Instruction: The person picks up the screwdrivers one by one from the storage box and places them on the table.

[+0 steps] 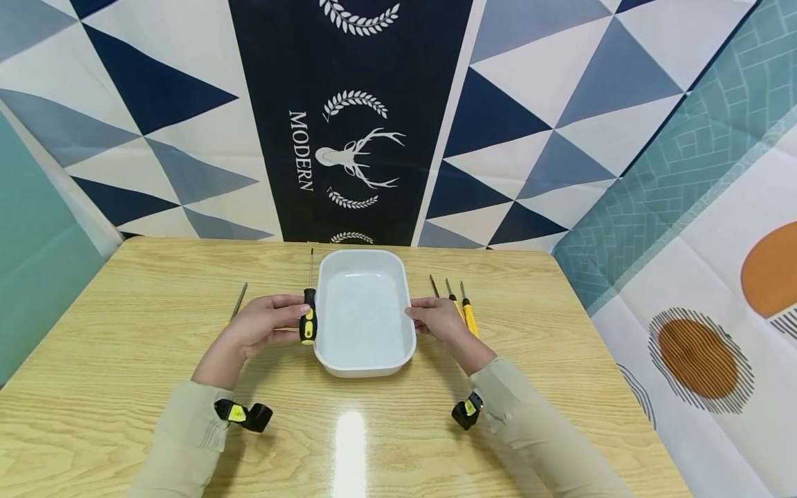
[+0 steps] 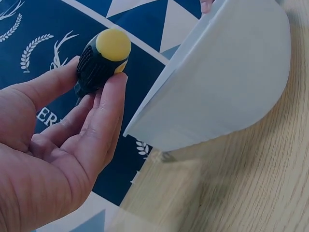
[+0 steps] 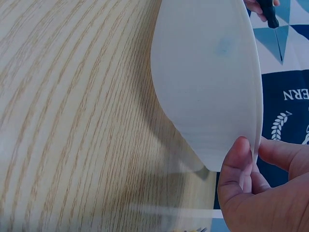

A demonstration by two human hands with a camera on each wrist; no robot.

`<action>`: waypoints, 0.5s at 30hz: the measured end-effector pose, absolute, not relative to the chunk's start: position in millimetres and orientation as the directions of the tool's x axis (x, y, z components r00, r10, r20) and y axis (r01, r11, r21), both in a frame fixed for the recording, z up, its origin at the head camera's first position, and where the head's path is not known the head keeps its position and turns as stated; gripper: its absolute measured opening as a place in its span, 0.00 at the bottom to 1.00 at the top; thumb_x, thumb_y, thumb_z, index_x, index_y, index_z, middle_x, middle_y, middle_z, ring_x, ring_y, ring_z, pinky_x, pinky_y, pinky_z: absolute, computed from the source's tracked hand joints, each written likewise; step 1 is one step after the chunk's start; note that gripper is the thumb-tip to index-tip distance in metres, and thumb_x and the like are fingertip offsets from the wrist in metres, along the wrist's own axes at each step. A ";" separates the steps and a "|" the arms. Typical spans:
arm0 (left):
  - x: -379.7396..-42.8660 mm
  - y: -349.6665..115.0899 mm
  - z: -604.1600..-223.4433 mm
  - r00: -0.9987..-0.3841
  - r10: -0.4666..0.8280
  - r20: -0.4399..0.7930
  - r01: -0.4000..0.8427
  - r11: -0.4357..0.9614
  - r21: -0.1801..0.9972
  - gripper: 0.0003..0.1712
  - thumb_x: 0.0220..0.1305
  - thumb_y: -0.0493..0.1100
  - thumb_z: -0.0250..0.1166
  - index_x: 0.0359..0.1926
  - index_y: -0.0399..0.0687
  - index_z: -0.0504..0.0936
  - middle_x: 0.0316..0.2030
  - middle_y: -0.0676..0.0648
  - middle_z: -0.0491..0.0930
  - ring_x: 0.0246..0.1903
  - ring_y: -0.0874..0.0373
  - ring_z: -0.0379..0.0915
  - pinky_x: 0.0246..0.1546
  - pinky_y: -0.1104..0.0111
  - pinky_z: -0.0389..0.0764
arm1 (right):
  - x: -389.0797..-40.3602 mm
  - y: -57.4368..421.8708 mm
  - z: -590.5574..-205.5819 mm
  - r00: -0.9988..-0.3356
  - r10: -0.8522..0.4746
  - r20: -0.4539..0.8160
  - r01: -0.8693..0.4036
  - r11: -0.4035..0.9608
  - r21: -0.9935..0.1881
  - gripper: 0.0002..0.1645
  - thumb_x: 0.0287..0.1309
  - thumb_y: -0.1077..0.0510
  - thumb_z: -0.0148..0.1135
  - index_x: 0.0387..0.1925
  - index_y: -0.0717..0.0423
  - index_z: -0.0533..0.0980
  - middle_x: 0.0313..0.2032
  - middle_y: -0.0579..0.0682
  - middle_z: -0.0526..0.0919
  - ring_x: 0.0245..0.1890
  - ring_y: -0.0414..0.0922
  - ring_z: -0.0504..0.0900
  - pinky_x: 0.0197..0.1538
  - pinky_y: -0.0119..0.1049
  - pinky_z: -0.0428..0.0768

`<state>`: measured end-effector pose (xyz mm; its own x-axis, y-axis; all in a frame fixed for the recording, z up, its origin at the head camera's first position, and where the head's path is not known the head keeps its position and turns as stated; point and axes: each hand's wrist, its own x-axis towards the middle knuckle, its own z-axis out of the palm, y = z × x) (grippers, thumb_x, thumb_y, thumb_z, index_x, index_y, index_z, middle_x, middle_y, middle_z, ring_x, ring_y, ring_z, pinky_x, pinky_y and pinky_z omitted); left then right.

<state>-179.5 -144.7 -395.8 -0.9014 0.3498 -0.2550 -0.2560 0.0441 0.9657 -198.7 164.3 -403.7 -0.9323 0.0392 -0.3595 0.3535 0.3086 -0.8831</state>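
My left hand (image 1: 264,324) pinches a black and yellow screwdriver (image 1: 308,318) by its handle, thumb on one side and fingers on the other. Its thin shaft points away toward the back of the table, and the yellow handle end faces the left wrist camera. Just right of it sits a white rectangular basin (image 1: 364,321), with nothing inside. My right hand (image 1: 438,318) pinches the basin's right rim between thumb and fingers. In the right wrist view the basin's outer wall (image 3: 203,82) shows, with the thumb against it near the rim.
Several yellow-handled screwdrivers (image 1: 470,318) lie right of the basin, partly behind my right hand. Another screwdriver (image 1: 239,301) lies at the left, its handle mostly hidden by my left hand. A patterned cloth (image 1: 349,124) hangs behind the wooden table (image 1: 93,387).
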 end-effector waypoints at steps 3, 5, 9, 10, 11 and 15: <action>-179.6 -147.1 -397.1 -0.904 0.347 -0.250 -0.250 0.045 0.967 0.35 0.65 0.43 0.59 0.64 0.25 0.58 0.37 0.54 0.80 0.36 0.62 0.80 0.40 0.69 0.84 | -198.7 164.3 -403.6 -0.932 0.038 -0.360 0.354 0.306 -0.884 0.17 0.60 0.60 0.60 0.50 0.62 0.76 0.35 0.53 0.80 0.28 0.42 0.77 0.43 0.40 0.82; -179.6 -148.9 -397.8 -0.906 0.344 -0.247 -0.248 0.043 0.968 0.35 0.66 0.43 0.58 0.64 0.24 0.58 0.36 0.54 0.80 0.36 0.62 0.80 0.40 0.69 0.84 | -198.9 164.4 -403.8 -0.933 0.037 -0.359 0.353 0.306 -0.884 0.17 0.60 0.60 0.60 0.50 0.62 0.76 0.35 0.53 0.80 0.28 0.42 0.78 0.43 0.41 0.82; -179.0 -152.2 -398.2 -0.910 0.339 -0.241 -0.242 0.039 0.970 0.35 0.66 0.43 0.58 0.64 0.24 0.57 0.36 0.55 0.80 0.37 0.62 0.80 0.40 0.69 0.84 | -199.4 164.5 -404.3 -0.933 0.042 -0.359 0.353 0.308 -0.883 0.17 0.60 0.60 0.60 0.50 0.62 0.76 0.36 0.54 0.81 0.28 0.42 0.78 0.43 0.41 0.82; -178.7 -153.1 -398.2 -0.910 0.339 -0.240 -0.241 0.041 0.970 0.35 0.66 0.43 0.58 0.64 0.24 0.57 0.36 0.55 0.80 0.36 0.62 0.80 0.40 0.69 0.84 | -199.5 164.5 -404.4 -0.933 0.042 -0.358 0.353 0.310 -0.883 0.17 0.60 0.60 0.60 0.50 0.62 0.76 0.36 0.54 0.81 0.29 0.42 0.78 0.43 0.41 0.82; -178.5 -154.0 -398.1 -0.910 0.340 -0.238 -0.237 0.043 0.970 0.35 0.66 0.43 0.58 0.64 0.24 0.57 0.36 0.55 0.80 0.36 0.62 0.80 0.41 0.69 0.84 | -199.5 164.5 -404.5 -0.933 0.044 -0.358 0.354 0.312 -0.882 0.17 0.60 0.59 0.60 0.50 0.62 0.76 0.36 0.54 0.81 0.29 0.42 0.78 0.43 0.40 0.82; -178.1 -157.4 -398.5 -0.910 0.338 -0.241 -0.238 0.052 0.970 0.36 0.66 0.43 0.58 0.65 0.23 0.55 0.36 0.55 0.79 0.36 0.63 0.80 0.41 0.69 0.84 | -199.7 164.7 -405.0 -0.932 0.049 -0.359 0.355 0.314 -0.881 0.17 0.60 0.59 0.60 0.50 0.62 0.76 0.36 0.54 0.81 0.29 0.42 0.78 0.41 0.38 0.82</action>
